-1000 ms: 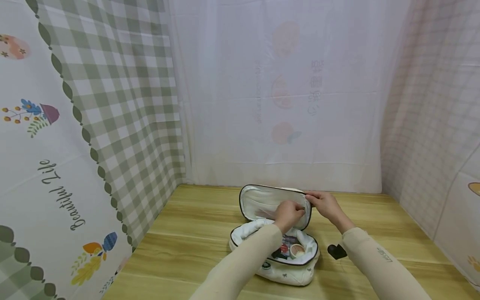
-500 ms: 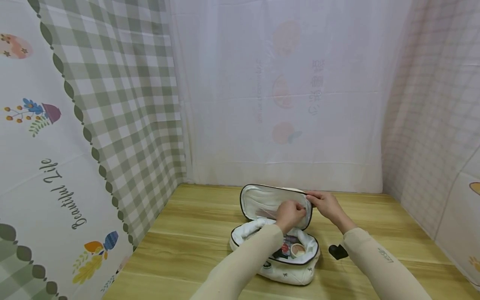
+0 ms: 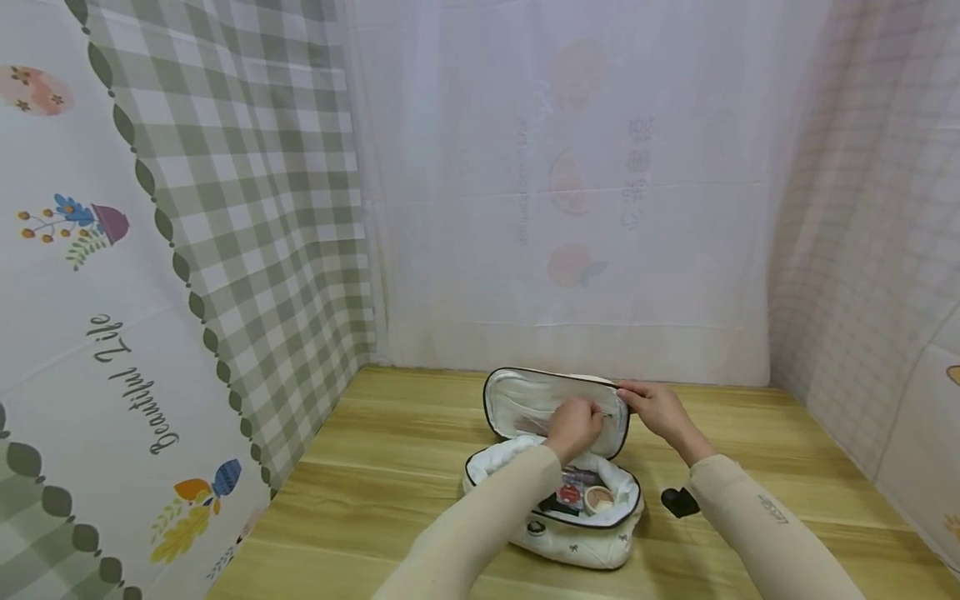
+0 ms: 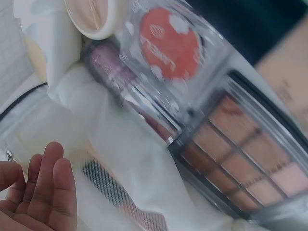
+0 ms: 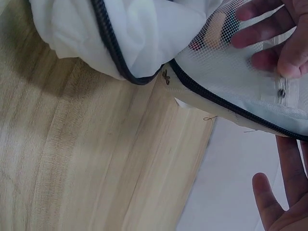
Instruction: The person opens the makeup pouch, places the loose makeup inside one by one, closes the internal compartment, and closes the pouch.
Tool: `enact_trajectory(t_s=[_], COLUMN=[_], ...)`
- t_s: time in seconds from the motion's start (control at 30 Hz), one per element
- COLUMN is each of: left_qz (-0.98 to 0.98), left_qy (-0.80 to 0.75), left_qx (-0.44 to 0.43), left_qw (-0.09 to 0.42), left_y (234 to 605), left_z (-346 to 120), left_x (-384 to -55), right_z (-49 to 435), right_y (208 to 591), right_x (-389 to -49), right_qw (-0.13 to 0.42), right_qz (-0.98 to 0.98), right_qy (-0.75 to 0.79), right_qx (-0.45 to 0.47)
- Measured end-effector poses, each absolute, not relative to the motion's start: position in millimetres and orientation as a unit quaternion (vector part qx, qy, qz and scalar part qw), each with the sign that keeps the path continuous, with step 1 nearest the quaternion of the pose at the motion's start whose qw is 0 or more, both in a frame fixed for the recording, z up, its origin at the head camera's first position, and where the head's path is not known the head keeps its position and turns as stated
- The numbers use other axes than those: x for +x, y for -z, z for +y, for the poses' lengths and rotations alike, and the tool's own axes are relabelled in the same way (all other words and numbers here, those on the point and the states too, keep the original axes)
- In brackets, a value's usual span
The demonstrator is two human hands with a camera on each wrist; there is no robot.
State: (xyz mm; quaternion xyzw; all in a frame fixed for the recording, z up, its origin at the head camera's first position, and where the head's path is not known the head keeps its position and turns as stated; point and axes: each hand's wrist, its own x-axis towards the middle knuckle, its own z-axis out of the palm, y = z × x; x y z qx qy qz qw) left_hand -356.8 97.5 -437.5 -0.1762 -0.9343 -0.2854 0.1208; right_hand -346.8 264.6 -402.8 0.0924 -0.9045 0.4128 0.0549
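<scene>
A white makeup bag (image 3: pixel 570 546) with black zip edging stands unzipped, its lid (image 3: pixel 517 396) raised behind it. My left hand (image 3: pixel 573 429) is at the lid's inner mesh pocket (image 5: pixel 221 62), thumb and finger pinching the small zipper pull (image 5: pixel 281 90) near the lid's right end. My right hand (image 3: pixel 660 412) grips the lid's upper right corner from outside. Inside the bag lie an eyeshadow palette (image 4: pixel 245 154), a red-orange blush compact (image 4: pixel 171 43), a tube with a silver end (image 4: pixel 144 103) and a round powder compact (image 3: pixel 598 500). A comb-like striped item (image 4: pixel 108 183) shows in the mesh pocket.
A black heart-shaped object (image 3: pixel 678 502) lies on the wood-grain table (image 3: pixel 375 500), right of the bag near my right sleeve. A checked cloth (image 3: pixel 247 167) hangs on the left, and a white cloth (image 3: pixel 465 250) closes off the back.
My left fingertips have shifted slightly left from the lid's right end, along the pocket's zip. My right hand keeps its grip on the lid corner.
</scene>
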Motion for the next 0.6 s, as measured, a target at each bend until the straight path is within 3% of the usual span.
enact_trajectory(t_s=[0.6], left_qz=[-0.937], left_qy=[0.299], left_qx=[-0.156], left_qw=[0.087], left_y=[429], left_z=[39], left_x=[-365], right_z=[268], right_y=[405], right_x=[-349], right_qw=[0.054], right_qz=[-0.911], right_qy=[-0.402], right_qx=[0.076])
